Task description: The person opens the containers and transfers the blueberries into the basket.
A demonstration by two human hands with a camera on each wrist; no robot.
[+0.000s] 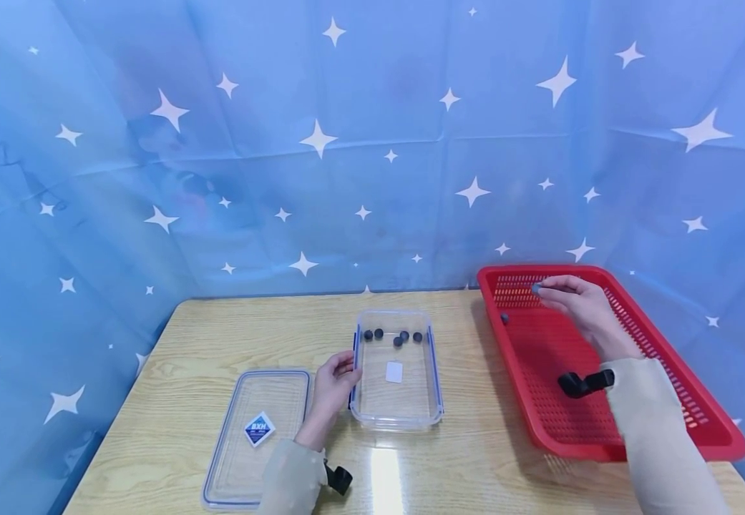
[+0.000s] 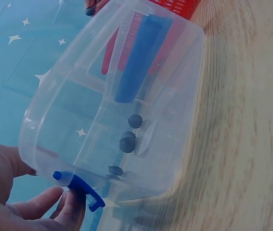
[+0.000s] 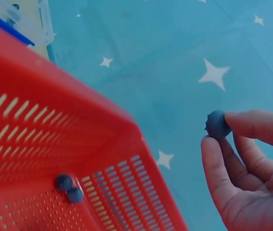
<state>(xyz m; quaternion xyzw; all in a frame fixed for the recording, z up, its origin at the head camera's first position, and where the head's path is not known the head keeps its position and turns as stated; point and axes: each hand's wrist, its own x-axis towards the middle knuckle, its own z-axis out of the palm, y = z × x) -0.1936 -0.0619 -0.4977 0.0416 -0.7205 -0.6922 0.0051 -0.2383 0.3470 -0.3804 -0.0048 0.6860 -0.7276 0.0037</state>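
Note:
My right hand (image 1: 581,311) pinches a blueberry (image 3: 218,124) between thumb and fingertips, raised over the far end of the red plastic basket (image 1: 514,390). The berry's little crown shows in the right wrist view. Two more blueberries (image 3: 74,195) lie together in a corner of the basket floor. My left hand (image 1: 332,386) grips the left side of a clear plastic container (image 1: 404,415), with fingers at its blue latch (image 2: 81,187) and the thumb by the wall. Several blueberries (image 1: 398,342) rest inside, towards the container's far end.
To the left of the container, its clear lid (image 1: 291,390) with a blue rim and a diamond label lies flat on the wooden table (image 1: 185,357). A blue curtain (image 1: 378,214) with white stars hangs behind the table's far edge. The basket walls stand higher than the container.

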